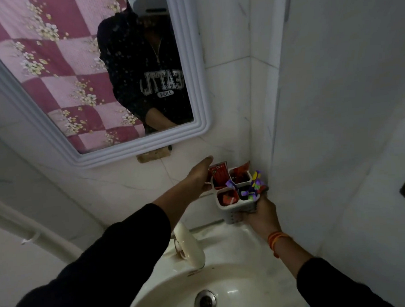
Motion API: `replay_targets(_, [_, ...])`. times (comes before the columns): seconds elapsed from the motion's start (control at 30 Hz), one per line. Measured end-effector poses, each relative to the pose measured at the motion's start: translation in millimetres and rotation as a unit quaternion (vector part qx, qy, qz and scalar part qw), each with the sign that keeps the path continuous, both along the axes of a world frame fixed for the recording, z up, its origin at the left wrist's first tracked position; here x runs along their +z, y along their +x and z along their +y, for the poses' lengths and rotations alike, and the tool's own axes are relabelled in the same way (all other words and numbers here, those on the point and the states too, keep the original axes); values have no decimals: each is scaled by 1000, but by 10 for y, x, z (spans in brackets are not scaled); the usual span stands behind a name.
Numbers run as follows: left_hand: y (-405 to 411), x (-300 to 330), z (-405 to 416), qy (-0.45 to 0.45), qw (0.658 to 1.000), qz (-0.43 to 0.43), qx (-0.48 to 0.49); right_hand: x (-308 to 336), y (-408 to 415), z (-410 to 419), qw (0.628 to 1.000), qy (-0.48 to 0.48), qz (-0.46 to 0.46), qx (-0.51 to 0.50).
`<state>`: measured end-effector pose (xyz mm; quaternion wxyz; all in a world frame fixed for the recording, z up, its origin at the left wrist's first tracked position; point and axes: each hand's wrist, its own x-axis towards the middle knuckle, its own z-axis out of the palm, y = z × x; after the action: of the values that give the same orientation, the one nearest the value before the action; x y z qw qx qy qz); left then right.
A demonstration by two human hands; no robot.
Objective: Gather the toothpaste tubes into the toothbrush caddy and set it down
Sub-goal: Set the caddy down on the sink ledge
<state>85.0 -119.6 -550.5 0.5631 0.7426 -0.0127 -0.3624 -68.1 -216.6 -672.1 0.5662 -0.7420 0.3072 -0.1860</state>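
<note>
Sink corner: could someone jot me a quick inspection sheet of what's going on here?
Surface: white sink with cream tap, under tiled walls.
Job's things: white caddy held above the sink's back edge; red tubes and purple-packaged items stand in its compartments.
Clutter: nothing seen.
Hands: right hand grips the caddy from below; left hand touches its far side, fingers extended.
Cables: nothing seen.
Surroundings: framed mirror, white pipe on the left.

Both arms reach forward in dark sleeves pushed up the forearms. The left hand (199, 177) is stretched out flat, fingers together, palm turned inward. The right hand (261, 214), wrist banded in orange thread, is cupped upward, fingers curled closed.
</note>
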Motion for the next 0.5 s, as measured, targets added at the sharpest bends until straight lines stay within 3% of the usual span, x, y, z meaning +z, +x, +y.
replay_targets(0.33, [-30, -134, -33, -54, 996, -12, 74, -14, 226, -185, 998, 5, 64, 9])
replay_targets(0.5, [-200, -74, 258, 81, 987, -129, 58, 19, 72, 15, 995, -2, 91, -43])
